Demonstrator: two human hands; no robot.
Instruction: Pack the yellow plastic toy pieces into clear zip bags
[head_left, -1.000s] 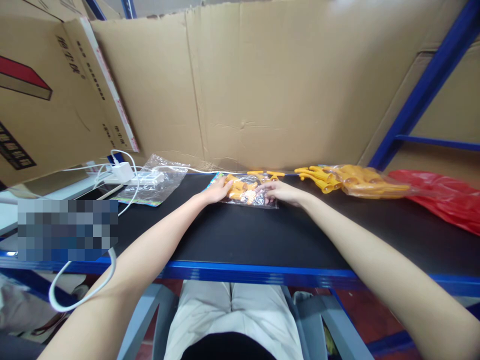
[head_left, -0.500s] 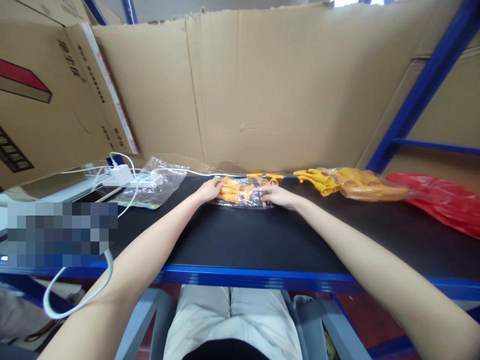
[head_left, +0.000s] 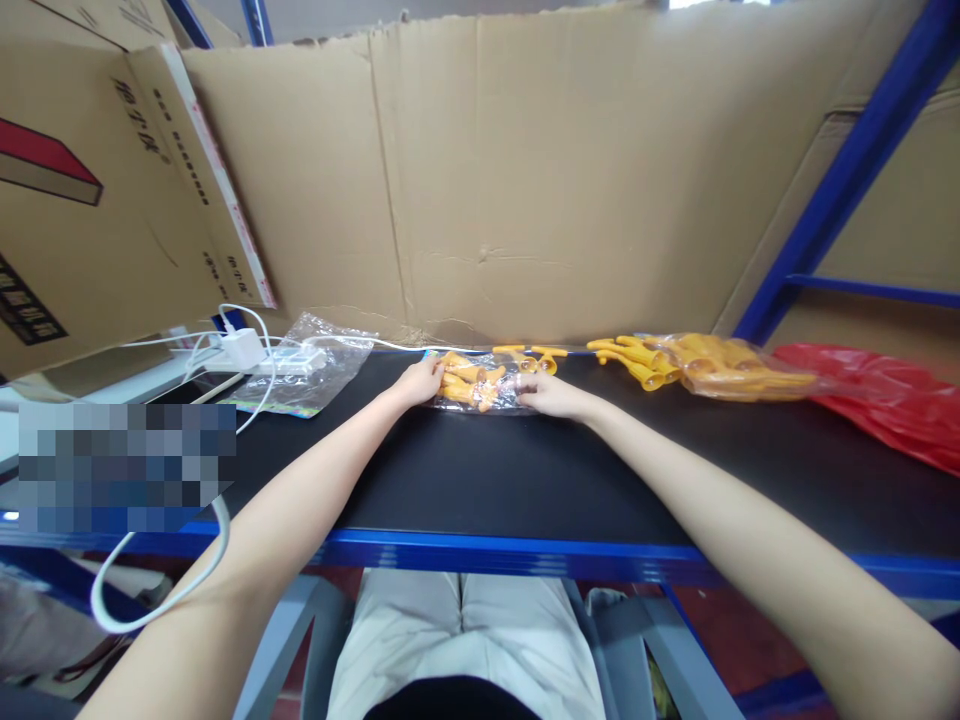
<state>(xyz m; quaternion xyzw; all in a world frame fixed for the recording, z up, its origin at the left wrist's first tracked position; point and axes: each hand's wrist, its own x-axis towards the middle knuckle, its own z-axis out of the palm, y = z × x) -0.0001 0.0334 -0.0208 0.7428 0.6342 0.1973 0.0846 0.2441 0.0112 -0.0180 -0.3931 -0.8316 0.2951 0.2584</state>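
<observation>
A clear plastic bag (head_left: 504, 400) lies on the black table top in front of me, with several orange-yellow plastic pieces (head_left: 469, 385) inside it. My left hand (head_left: 421, 383) grips the bag's left end, fingers closed on it. At the right end, my right hand (head_left: 551, 393) pinches the clear film. Just behind the bag, loose orange pieces (head_left: 547, 362) lie near the cardboard; my right hand partly hides them. What exactly the pieces are, I cannot make out; they look like small branching figures with round hollow ends.
More orange pieces (head_left: 697, 367), partly in clear plastic, lie at right beside a red plastic bag (head_left: 885, 395). An empty clear bag (head_left: 322, 365) and a power strip with a white charger (head_left: 244, 350) are at left. A cardboard wall (head_left: 525, 180) stands behind.
My right fingers have shifted slightly at the bag's right end. The pieces inside the bag lie a little differently. My left hand stays on its end.
</observation>
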